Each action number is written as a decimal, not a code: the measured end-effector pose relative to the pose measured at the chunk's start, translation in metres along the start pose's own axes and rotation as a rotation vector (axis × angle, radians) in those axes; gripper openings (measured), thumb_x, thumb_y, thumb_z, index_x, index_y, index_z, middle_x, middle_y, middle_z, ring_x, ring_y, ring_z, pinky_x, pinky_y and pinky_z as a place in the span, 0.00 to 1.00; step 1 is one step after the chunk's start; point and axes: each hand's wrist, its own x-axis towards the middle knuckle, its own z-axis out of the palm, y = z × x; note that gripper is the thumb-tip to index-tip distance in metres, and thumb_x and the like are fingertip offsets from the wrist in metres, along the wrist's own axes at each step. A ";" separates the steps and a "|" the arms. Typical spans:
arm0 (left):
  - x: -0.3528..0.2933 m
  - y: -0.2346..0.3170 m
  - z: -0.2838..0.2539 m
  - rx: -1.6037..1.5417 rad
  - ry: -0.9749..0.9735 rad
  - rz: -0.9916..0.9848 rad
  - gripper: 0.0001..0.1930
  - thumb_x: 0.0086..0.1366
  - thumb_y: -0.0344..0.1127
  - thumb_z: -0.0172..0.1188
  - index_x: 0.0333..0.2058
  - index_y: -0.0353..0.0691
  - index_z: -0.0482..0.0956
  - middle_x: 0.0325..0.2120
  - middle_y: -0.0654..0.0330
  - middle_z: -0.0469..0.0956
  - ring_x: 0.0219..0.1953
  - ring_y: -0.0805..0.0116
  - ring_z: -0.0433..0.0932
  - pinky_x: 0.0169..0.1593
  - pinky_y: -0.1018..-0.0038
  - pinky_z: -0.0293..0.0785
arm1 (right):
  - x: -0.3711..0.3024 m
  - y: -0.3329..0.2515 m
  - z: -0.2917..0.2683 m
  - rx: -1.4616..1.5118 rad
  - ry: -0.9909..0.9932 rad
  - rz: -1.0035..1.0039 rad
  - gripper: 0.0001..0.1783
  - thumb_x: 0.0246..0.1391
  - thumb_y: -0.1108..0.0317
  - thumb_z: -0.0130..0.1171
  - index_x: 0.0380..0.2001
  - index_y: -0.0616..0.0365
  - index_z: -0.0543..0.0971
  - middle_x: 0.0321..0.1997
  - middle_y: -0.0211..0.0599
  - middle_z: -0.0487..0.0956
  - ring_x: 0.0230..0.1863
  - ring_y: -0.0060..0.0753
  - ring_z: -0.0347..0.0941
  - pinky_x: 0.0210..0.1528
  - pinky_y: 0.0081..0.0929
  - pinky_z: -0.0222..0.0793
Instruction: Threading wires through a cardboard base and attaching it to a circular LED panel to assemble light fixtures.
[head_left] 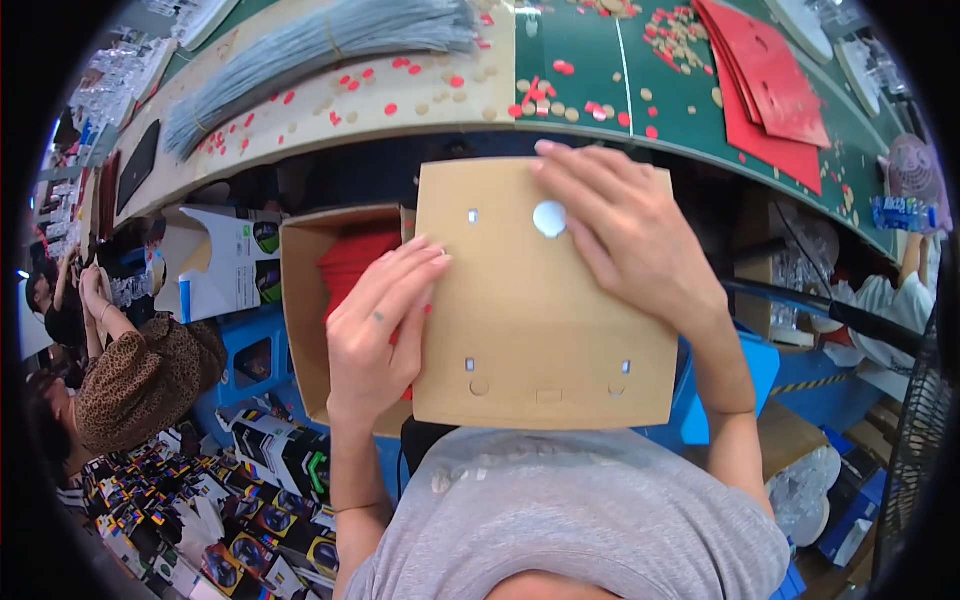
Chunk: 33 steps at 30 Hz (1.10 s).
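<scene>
A square brown cardboard sheet (545, 310) with punched holes and cut slots lies in front of my torso. My right hand (630, 220) rests flat on its upper right part, fingers stretched beside the large round hole. At its left edge is my left hand (380, 325), fingers extended with the tips on the sheet and the thumb lower by the edge. Small red bits show by these fingers. Left of the sheet stands an open cardboard box (305, 330) with red sheets (355, 262) inside, partly hidden by my left hand.
A green table (670, 110) ahead carries a grey bundle of thin strips (320, 60), scattered red and tan discs, and red punched sheets (765, 90). Printed boxes (230, 540) pile at lower left. A person in a leopard-print top (150, 375) works at left; a black fan guard (910, 420) stands right.
</scene>
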 end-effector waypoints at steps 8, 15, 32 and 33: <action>0.001 0.074 0.028 0.091 -0.330 -0.077 0.30 0.61 0.32 0.65 0.64 0.41 0.74 0.67 0.49 0.67 0.71 0.46 0.63 0.68 0.49 0.59 | 0.046 0.027 -0.011 0.093 -0.173 0.001 0.06 0.52 0.71 0.68 0.33 0.61 0.84 0.35 0.39 0.86 0.36 0.37 0.82 0.41 0.31 0.79; -0.002 0.061 0.029 0.023 -0.329 -0.011 0.31 0.63 0.33 0.63 0.67 0.44 0.71 0.69 0.49 0.65 0.72 0.45 0.60 0.69 0.47 0.57 | 0.226 0.135 0.049 0.217 0.105 0.200 0.17 0.56 0.57 0.65 0.45 0.54 0.87 0.39 0.42 0.87 0.37 0.40 0.85 0.46 0.34 0.78; 0.021 0.061 0.017 0.086 -0.670 0.123 0.55 0.48 0.66 0.72 0.71 0.47 0.63 0.74 0.41 0.50 0.76 0.42 0.47 0.71 0.37 0.44 | 0.097 0.190 0.007 0.991 1.031 0.521 0.08 0.69 0.66 0.56 0.42 0.61 0.78 0.41 0.40 0.84 0.37 0.29 0.81 0.39 0.24 0.72; 0.022 0.065 0.018 0.127 -0.662 0.140 0.54 0.49 0.63 0.72 0.71 0.45 0.64 0.74 0.40 0.51 0.76 0.43 0.49 0.71 0.39 0.46 | 0.064 0.190 -0.011 1.042 1.199 0.449 0.08 0.69 0.68 0.55 0.41 0.61 0.78 0.43 0.42 0.84 0.41 0.34 0.82 0.43 0.28 0.74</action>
